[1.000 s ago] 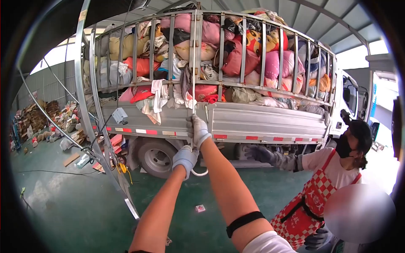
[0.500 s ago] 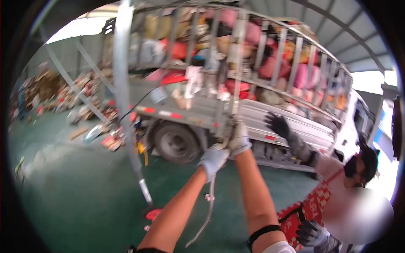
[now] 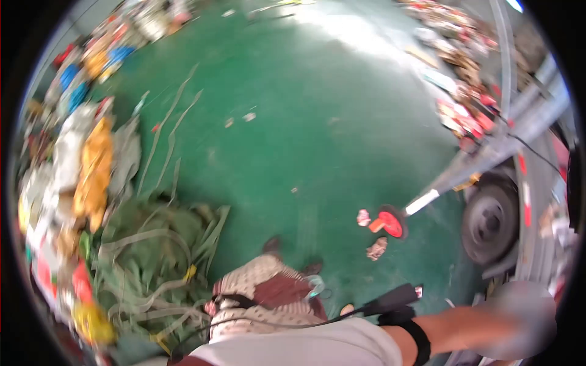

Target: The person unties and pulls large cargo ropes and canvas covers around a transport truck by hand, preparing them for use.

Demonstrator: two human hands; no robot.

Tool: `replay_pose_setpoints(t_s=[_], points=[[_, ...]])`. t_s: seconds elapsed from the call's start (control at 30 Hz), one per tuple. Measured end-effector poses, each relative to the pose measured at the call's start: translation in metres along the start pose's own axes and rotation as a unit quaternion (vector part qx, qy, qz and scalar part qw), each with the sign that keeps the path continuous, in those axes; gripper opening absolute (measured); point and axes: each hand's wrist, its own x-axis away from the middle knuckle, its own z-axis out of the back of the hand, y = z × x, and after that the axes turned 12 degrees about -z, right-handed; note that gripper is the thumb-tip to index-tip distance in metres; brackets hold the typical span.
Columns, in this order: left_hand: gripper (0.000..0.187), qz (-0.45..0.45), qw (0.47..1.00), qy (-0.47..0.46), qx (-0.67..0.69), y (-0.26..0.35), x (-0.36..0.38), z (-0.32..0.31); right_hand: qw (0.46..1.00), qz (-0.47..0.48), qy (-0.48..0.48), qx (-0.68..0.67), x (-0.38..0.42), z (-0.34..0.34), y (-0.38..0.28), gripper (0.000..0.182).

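My right forearm (image 3: 458,332), with a black band at the elbow, reaches toward the lower right edge. A round blurred patch covers its far end, so the fingers of my right hand and anything in them are hidden. My left hand does not show. Below me are patterned clothing (image 3: 250,277) and dark shoes (image 3: 271,245). A black device (image 3: 394,299) on a cable lies across the white sleeve (image 3: 342,341). The truck's rear wheel (image 3: 490,222) is at the right, beyond the arm.
Green tarpaulin (image 3: 152,244) with pale straps lies at lower left, beside piled bags, one an orange bag (image 3: 94,171). A slanted metal post (image 3: 458,174) stands near a red wheel (image 3: 392,221). Loose waste (image 3: 458,73) lies at upper right. Pale straps stretch over the green floor (image 3: 274,134).
The view has swung left and down. The truck has shifted to the right edge. Both gloved hands, earlier together on a strap at the truck's side, no longer show; the co-worker is out of view.
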Motion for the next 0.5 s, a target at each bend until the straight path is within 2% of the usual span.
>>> replay_pose_setpoints(t_s=[0.03, 0.1, 0.17, 0.2, 0.23, 0.27, 0.3, 0.33, 0.37, 0.4, 0.47, 0.5], points=[[0.033, 0.034, 0.999, -0.021, 0.031, -0.011, -0.007, 0.008, 1.0, 0.005, 0.023, -0.002, -0.013, 0.007, 0.008, 0.02], [0.035, 0.016, 0.997, -0.049, 0.05, -0.013, -0.005, 0.009, 0.999, 0.014, 0.042, -0.003, -0.011, 0.017, 0.007, 0.017], [0.038, -0.004, 0.973, -0.03, 0.229, -0.02, 0.006, 0.02, 0.999, 0.033, 0.029, -0.023, 0.001, 0.007, 0.009, 0.016], [0.028, -0.181, 0.916, 0.178, 0.311, -0.005, 0.018, 0.018, 0.998, 0.042, 0.018, -0.034, 0.01, 0.0, 0.007, 0.017], [0.019, -0.134, 0.954, 0.048, 0.263, 0.0, 0.023, 0.017, 0.997, 0.049, 0.0, -0.051, 0.018, -0.004, 0.002, 0.017], [0.024, -0.17, 0.981, -0.015, 0.088, 0.011, 0.026, 0.024, 0.996, 0.054, -0.023, -0.067, 0.025, -0.008, -0.001, 0.019], [0.031, -0.218, 0.97, -0.063, -0.087, 0.024, 0.031, 0.032, 0.993, 0.061, -0.059, -0.084, 0.041, -0.019, -0.013, 0.02], [0.044, -0.143, 0.989, -0.018, -0.041, 0.038, 0.027, 0.03, 0.987, 0.066, -0.101, -0.107, 0.058, -0.036, -0.031, 0.022], [0.05, -0.078, 0.997, 0.003, -0.017, 0.082, 0.051, 0.062, 0.983, 0.069, -0.129, -0.108, 0.056, -0.043, -0.042, 0.024], [0.051, -0.061, 0.998, -0.015, -0.031, 0.114, 0.067, 0.077, 0.965, 0.072, -0.154, -0.201, 0.074, -0.061, -0.054, 0.022], [0.051, -0.073, 0.995, 0.029, -0.063, 0.135, 0.091, 0.075, 0.977, 0.082, -0.129, -0.148, 0.104, -0.074, -0.06, 0.021], [0.051, -0.073, 0.997, 0.005, -0.036, 0.135, 0.103, 0.077, 0.98, 0.083, -0.115, -0.137, 0.106, -0.075, -0.058, 0.02]])
